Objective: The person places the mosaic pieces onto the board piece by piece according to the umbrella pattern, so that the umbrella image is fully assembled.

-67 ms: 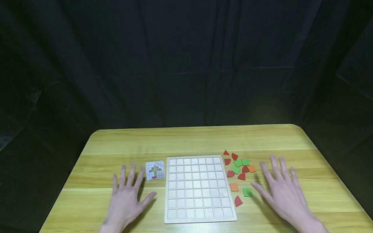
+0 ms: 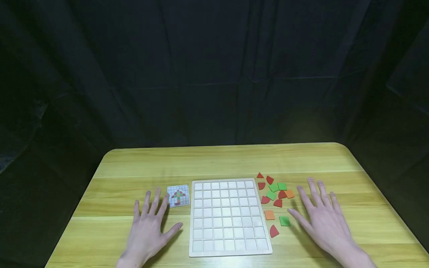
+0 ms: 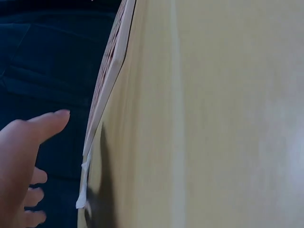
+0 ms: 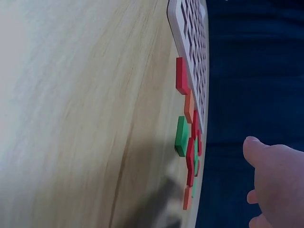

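Note:
My left hand (image 2: 147,232), fingers spread and holding nothing, hovers over the table left of a white grid board (image 2: 230,255). Its index fingertip comes right up to a small pattern card (image 2: 183,201) that shows a red, green and orange arrow-like figure on a grid. To the board's right hover the spread fingers of my right hand (image 2: 328,227), also holding nothing. Between that hand and the board lie loose flat pieces: red rounded wedges such as the front one (image 2: 274,231), a red triangle (image 2: 260,175), green squares (image 2: 285,221) and orange squares (image 2: 269,215).
The wooden table (image 2: 140,162) has rounded far corners. Dark cloth (image 2: 214,74) hangs behind it and along both sides. In the right wrist view the pieces lie flat beside the board's edge (image 4: 178,31).
My left hand has shifted slightly right, closer to the card and board. My right hand has drifted a little left toward the pieces. Board, card and pieces have stayed put.

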{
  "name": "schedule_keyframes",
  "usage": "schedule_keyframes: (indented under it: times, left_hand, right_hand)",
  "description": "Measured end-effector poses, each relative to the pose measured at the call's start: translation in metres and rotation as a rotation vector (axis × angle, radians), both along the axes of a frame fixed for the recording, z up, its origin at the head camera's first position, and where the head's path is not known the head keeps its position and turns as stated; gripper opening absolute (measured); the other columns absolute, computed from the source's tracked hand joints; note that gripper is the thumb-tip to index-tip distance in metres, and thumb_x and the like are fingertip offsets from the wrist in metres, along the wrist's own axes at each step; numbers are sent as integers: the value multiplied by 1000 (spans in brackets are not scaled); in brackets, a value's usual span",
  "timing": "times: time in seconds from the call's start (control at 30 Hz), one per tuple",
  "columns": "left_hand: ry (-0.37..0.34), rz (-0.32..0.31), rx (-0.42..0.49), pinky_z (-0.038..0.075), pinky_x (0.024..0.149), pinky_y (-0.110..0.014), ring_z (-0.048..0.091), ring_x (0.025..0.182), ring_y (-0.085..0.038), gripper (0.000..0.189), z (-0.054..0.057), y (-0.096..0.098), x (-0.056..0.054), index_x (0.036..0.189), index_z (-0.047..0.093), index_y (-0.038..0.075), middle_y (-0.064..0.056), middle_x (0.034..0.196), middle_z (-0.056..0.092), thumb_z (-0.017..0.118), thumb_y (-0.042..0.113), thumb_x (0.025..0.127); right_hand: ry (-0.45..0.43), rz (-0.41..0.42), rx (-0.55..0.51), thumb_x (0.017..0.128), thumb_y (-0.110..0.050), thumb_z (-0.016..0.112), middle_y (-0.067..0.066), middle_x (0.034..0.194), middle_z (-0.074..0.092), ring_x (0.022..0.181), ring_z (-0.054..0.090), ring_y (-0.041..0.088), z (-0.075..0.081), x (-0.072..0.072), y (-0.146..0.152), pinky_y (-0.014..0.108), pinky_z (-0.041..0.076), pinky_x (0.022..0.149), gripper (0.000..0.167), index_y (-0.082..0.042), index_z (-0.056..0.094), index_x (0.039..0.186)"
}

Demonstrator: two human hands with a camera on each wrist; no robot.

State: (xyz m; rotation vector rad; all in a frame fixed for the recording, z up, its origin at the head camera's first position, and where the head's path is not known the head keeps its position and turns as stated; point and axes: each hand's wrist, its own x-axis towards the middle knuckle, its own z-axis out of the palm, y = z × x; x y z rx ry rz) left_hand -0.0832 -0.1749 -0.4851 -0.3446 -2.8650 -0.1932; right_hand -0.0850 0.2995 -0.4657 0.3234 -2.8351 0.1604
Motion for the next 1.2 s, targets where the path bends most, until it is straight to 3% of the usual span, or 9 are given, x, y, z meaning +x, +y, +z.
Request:
schedule_keyframes:
  times: [0.17, 0.3, 0.53, 0.63, 0.77, 1.03, 1.2]
  left_hand:
    - [-71, -129, 101, 27, 118, -59, 35, 147, -34, 96, -7, 12, 1, 150, 45, 5, -13, 159, 37, 63, 72, 83]
    - [-186, -202, 185, 32, 118, -52, 35, 147, -30, 101, -10, 22, 2, 150, 42, 2, -13, 159, 38, 64, 73, 82]
    - [-395, -261, 289, 40, 112, -53, 31, 149, -31, 115, -9, 34, 7, 155, 34, 6, -8, 164, 28, 67, 78, 73]
    - [-443, -276, 292, 42, 111, -53, 30, 150, -30, 120, -9, 36, 8, 156, 33, 6, -7, 166, 25, 68, 80, 68]
    - [-451, -289, 294, 43, 109, -54, 30, 150, -29, 124, -9, 36, 8, 155, 34, 5, -8, 166, 23, 71, 81, 64]
    - [-469, -290, 293, 43, 109, -53, 29, 150, -28, 122, -9, 36, 8, 155, 35, 5, -6, 167, 22, 74, 78, 65]
    - [-485, -285, 294, 43, 110, -53, 29, 150, -28, 122, -8, 35, 8, 155, 34, 6, -5, 167, 21, 75, 77, 65]
  right_hand:
    - [-4, 26, -52, 97, -50, 58, 23, 164, 21, 152, 12, 43, -2, -4, -5, 55, -5, 124, 75, 1, 43, 149]
    - [-4, 27, -80, 97, -48, 59, 25, 160, 30, 147, 26, 44, -4, -7, -9, 53, 0, 125, 71, 2, 48, 145]
    - [23, 48, -129, 95, -43, 65, 26, 151, 44, 138, 41, 45, -6, -13, -14, 45, 10, 127, 65, 4, 54, 139]
    - [48, 64, -146, 93, -39, 68, 25, 146, 50, 134, 46, 44, -8, -17, -18, 51, 24, 122, 61, 4, 58, 135]
    - [74, 88, -181, 93, -32, 69, 25, 140, 56, 129, 52, 45, -11, -23, -21, 58, 37, 110, 52, 5, 61, 130]
    - [106, 152, -266, 90, -14, 72, 24, 129, 65, 117, 62, 45, -15, -41, -25, 61, 50, 96, 40, 5, 65, 124]
    - [54, 139, -367, 90, -8, 72, 25, 123, 68, 110, 66, 45, -20, -57, -26, 61, 54, 88, 38, 6, 65, 125]
